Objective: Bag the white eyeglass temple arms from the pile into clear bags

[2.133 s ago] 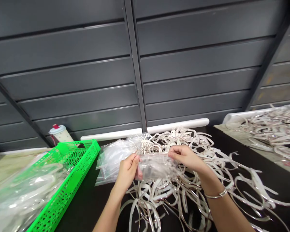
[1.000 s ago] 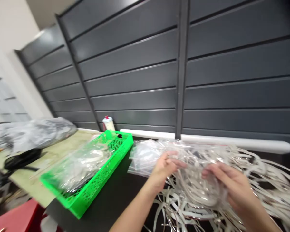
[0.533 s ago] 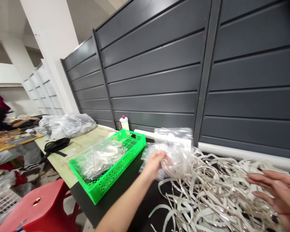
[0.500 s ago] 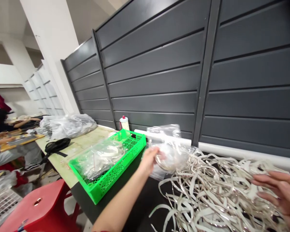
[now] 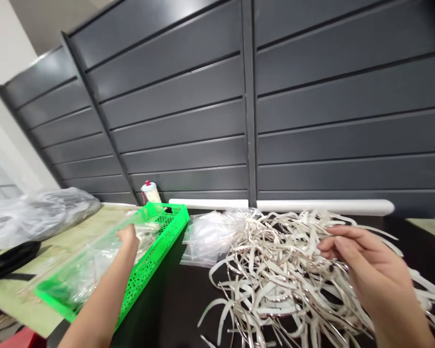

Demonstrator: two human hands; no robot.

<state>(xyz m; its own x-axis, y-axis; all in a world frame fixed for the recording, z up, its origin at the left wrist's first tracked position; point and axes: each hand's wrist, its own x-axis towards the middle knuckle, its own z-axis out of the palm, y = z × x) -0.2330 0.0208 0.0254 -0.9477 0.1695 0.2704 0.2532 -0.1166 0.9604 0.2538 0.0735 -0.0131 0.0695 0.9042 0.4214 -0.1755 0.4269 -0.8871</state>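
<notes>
Strips (image 5: 275,270), pale with a shiny edge, lie in a loose, tangled heap on the black bench (image 5: 166,299), filling the lower middle and right of the frame. They look light and springy, probably soft enough to bend, though the shiny edge could be slippery. The curled ends sticking out at the heap's lower left seem the easiest place to take hold; pulling from the middle would likely drag neighbours along, since the loops cross one another.

The right-hand grip (image 5: 369,266), at the right of the frame, is over the heap with fingers loosely curled; whether a strip is pinched between them cannot be told. The left-hand grip (image 5: 127,237) is bent over the crate at the lower left, its fingertips hidden, so I cannot tell whether it grasps anything.

That green crate (image 5: 150,270) has lattice sides and a handhold slot at its far end. Inside are clear plastic bags (image 5: 97,263) and, near the hand, some pale curved pieces, partly hidden by the forearm. Flat clear bags (image 5: 210,237) overlap in a pile between crate and heap, their right side meeting the strips. Such thin film would probably slide and cling, so a corner or edge is the likely place to pinch. A lidded bottle (image 5: 152,194) stands just behind the crate.
</notes>
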